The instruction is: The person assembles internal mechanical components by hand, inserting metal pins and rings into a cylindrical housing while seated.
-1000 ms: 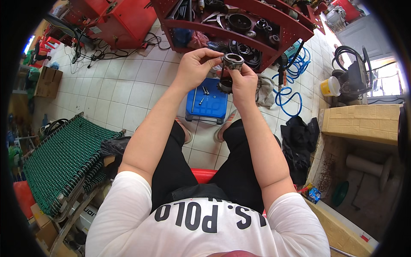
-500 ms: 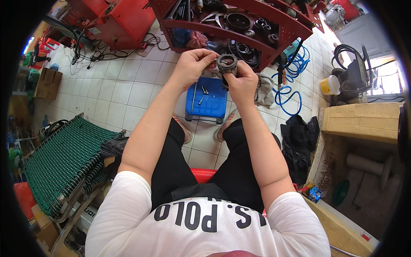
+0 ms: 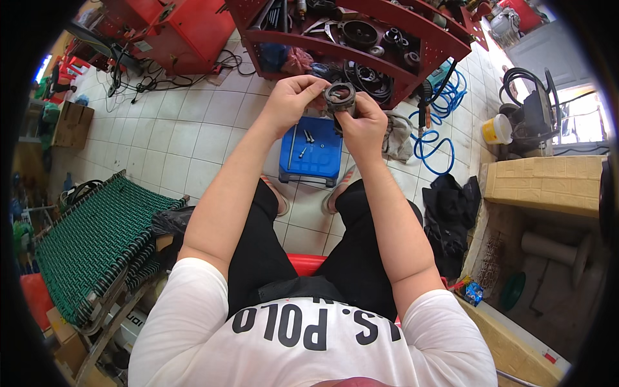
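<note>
Beyond the fingertips, a red-painted metal shelf rack (image 3: 361, 39) is holding dark pulleys and round parts. Just below the fingers, on the pale tiled floor (image 3: 193, 129), a blue plastic stool (image 3: 313, 155) is carrying a few small metal fasteners (image 3: 308, 137) on its top. Off to the right of the fingers, a blue coiled air hose (image 3: 438, 122) is lying on the tiles.

Left hand (image 3: 293, 100): fingers are curling in narrowly, tips pinching the left edge of a dark grey ring-shaped metal part (image 3: 340, 98). Right hand (image 3: 364, 122): thumb and fingers are closing around the ring's right and lower side, taking most of its weight. The ring is sitting between the two sets of fingertips, held up in the air above the stool, its open bore facing roughly toward the camera.

Handling judgement: the ring is looking like solid steel, so probably heavy for its size and fully rigid; no give under the fingers. The dark surface may be greasy, hence slippery. Not fragile, but a drop could hit the feet beside the stool. Best hold appears to be across the outer rim, thumb opposing fingers, or one finger hooked through the bore.
</note>
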